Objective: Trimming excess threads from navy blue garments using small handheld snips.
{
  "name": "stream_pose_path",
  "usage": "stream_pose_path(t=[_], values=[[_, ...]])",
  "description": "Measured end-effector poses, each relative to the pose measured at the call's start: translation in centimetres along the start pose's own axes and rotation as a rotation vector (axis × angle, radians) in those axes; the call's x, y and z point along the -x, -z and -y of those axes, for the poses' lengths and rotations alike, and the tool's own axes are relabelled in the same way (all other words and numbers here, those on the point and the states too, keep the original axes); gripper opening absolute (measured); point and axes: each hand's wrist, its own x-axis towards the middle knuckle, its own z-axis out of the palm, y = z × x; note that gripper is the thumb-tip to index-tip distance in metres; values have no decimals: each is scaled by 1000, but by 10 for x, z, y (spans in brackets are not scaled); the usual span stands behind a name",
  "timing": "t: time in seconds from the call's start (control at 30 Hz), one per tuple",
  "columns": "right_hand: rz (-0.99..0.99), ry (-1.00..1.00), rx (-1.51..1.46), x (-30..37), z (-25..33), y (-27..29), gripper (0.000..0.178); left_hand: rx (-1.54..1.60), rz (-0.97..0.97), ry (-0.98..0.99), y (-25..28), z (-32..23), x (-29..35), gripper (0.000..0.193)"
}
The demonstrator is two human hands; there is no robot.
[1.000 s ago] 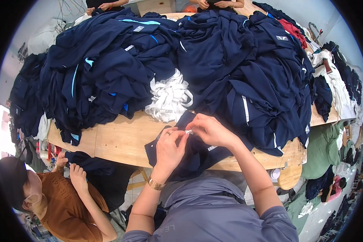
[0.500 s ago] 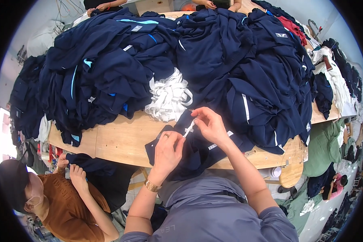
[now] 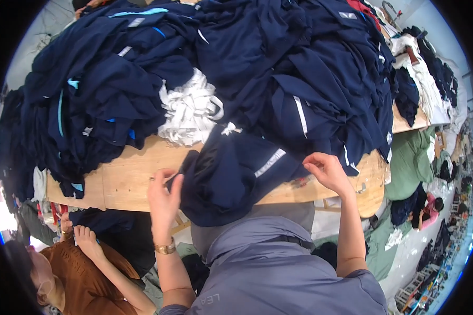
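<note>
Many dark blue clothes [image 3: 236, 68] lie in big heaps on a long wooden table [image 3: 126, 176] in a crowded workroom, with a bundle of white strips [image 3: 190, 110] between them. One navy garment [image 3: 231, 176] hangs over the near table edge. The left hand [image 3: 164, 197] grips its left border with bent fingers. The right hand [image 3: 326, 170] pinches its right border. At lower left, a person in a brown top [image 3: 84, 283] holds another dark cloth [image 3: 97, 219].

Head-worn fisheye, steeply downward, close
</note>
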Motion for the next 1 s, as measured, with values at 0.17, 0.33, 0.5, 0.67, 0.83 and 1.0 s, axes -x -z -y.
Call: stream_pose_path(t=[0.17,0.33,0.5,0.67,0.83,1.0], values=[[-36,186,423,36,-58,-19,15,30,-25,144,13,14,2,19],[-62,154,504,53,-77,-30,30,45,-15,238,12,21,9,18],[13,150,443,63,-83,-26,23,2,-29,224,14,20,16,16],[73,51,260,74,-87,-14,32,10,136,368,11,9,34,32],[317,-335,-307,84,-107,-1,41,-67,259,246,-8,1,50,33],[439,-249,-790,49,-22,-22,30,-62,460,528,-39,10,53,47]])
